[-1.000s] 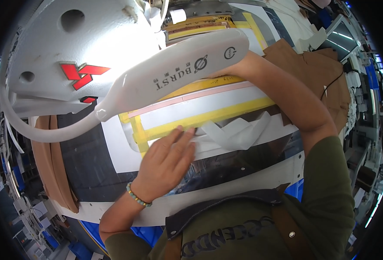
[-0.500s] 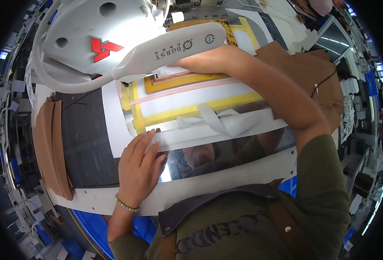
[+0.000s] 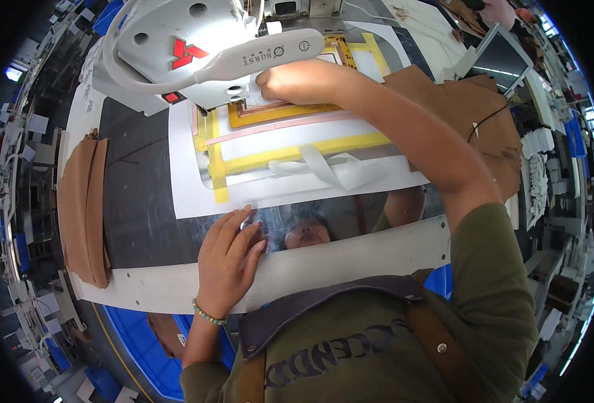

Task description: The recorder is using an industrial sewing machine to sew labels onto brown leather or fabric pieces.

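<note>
Our right hand [image 3: 297, 80] has slid further under the white machine head [image 3: 176, 47], gripping the yellow-taped template [image 3: 290, 144]; our left hand [image 3: 230, 262], now lower, rests flat and released on the desk [image 3: 136, 221].

Garment workshop, industrial sewing machine [image 3: 176, 47], stacked brown leather pieces [image 3: 85, 208]

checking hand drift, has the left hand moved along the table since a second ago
Yes. The left hand has slid back from the yellow-taped template to the glossy near edge of the table.
</note>
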`<action>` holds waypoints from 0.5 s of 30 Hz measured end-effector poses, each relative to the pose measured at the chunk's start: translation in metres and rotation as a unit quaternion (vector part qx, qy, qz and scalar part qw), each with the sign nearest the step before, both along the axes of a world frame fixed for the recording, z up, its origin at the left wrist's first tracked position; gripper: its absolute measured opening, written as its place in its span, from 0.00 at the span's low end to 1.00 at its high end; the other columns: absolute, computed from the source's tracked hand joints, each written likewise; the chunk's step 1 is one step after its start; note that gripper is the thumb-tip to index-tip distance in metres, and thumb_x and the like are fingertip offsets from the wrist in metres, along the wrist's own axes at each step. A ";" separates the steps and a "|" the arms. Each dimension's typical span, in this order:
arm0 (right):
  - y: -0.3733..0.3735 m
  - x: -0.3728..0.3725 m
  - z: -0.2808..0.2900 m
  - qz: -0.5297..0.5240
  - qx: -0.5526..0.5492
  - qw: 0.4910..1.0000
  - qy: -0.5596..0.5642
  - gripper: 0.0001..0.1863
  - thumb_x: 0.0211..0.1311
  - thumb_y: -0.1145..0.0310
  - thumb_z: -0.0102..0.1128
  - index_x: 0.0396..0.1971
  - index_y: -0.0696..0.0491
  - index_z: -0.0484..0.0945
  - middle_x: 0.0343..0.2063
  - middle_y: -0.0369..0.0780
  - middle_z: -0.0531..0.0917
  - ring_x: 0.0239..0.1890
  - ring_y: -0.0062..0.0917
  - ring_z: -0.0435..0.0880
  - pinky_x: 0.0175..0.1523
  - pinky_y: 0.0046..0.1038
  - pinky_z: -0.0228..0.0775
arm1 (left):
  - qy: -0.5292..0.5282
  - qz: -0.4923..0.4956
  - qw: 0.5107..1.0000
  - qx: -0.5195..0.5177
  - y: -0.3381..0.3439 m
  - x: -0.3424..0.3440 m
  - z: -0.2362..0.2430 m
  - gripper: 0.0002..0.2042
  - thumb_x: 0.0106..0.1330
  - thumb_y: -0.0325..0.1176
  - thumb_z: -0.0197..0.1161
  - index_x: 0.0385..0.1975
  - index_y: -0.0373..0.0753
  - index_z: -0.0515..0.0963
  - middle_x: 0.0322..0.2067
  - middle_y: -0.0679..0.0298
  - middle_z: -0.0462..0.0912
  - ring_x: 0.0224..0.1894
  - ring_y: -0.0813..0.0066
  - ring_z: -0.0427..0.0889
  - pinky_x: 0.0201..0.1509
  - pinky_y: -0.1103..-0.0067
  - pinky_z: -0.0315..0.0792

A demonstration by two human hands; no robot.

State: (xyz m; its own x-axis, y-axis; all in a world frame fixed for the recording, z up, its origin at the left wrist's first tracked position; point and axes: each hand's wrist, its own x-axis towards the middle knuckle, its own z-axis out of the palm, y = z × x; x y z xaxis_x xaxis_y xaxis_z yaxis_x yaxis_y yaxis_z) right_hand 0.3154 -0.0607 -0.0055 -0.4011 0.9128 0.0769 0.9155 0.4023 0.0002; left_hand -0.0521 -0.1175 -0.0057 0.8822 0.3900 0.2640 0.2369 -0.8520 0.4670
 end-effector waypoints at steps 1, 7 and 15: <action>0.001 -0.002 0.000 -0.008 0.000 0.998 -0.062 0.02 0.58 0.74 0.68 0.30 0.56 0.86 0.38 0.41 0.86 0.48 0.39 0.89 0.53 0.38 0.84 | -0.004 0.000 1.000 -0.006 -0.003 0.000 0.001 0.15 0.63 0.27 0.74 0.48 0.33 0.83 0.62 0.52 0.82 0.61 0.48 0.81 0.63 0.61 0.77; -0.008 0.004 0.000 -0.030 0.003 0.997 -0.066 0.02 0.58 0.77 0.64 0.29 0.57 0.85 0.41 0.40 0.85 0.47 0.41 0.88 0.53 0.40 0.84 | -0.010 0.009 1.000 0.010 -0.014 -0.009 0.004 0.15 0.63 0.25 0.73 0.49 0.34 0.82 0.62 0.52 0.83 0.60 0.48 0.83 0.62 0.61 0.78; -0.276 0.218 0.126 -0.286 0.264 0.896 -0.213 0.15 0.67 0.79 0.58 0.51 0.56 0.85 0.52 0.44 0.86 0.52 0.45 0.85 0.56 0.39 0.79 | -0.007 0.017 0.999 0.029 0.032 -0.019 0.009 0.14 0.65 0.25 0.72 0.50 0.34 0.83 0.62 0.54 0.83 0.60 0.51 0.83 0.63 0.64 0.77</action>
